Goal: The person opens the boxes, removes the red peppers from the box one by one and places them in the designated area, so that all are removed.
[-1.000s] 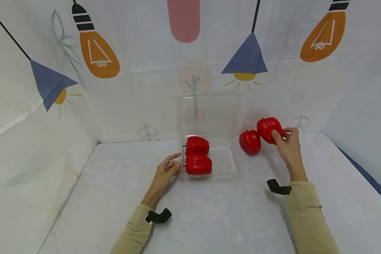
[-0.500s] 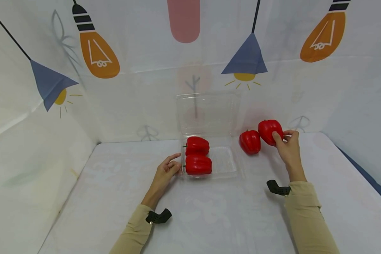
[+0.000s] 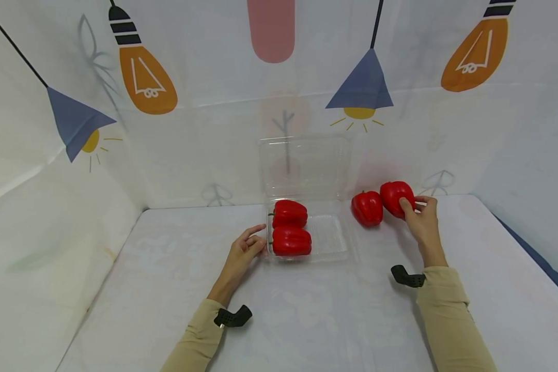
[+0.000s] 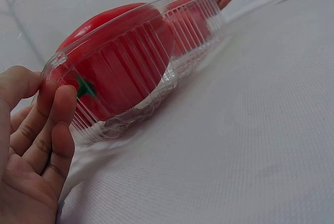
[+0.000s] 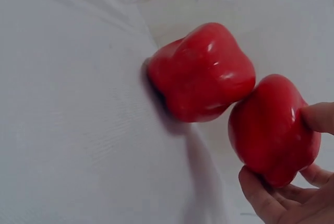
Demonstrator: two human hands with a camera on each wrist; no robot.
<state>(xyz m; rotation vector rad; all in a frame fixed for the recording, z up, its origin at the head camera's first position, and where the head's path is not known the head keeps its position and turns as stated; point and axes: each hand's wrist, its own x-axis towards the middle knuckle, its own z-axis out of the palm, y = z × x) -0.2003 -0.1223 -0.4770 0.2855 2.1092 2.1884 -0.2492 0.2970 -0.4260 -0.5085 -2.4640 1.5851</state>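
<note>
In the head view my right hand grips a red bell pepper, thumb on its near side and fingers around the back. Right beside it, a second bell pepper rests on the table. A clear plastic container stands with its lid raised at the back. Lying sideways in its left half are a rear pepper and a front pepper, stems to the left. My left hand is at the container's left side; the left wrist view shows its thumb and fingers pinching the rim corner.
A white cloth covers the table. Behind it hangs a white sheet printed with lamps and bulbs, close behind the lid. Black wrist cameras stick out from both sleeves, such as the right one.
My right hand has lowered the held pepper slightly, toward the table and beside the other loose one. The left hand has stayed at the container.
</note>
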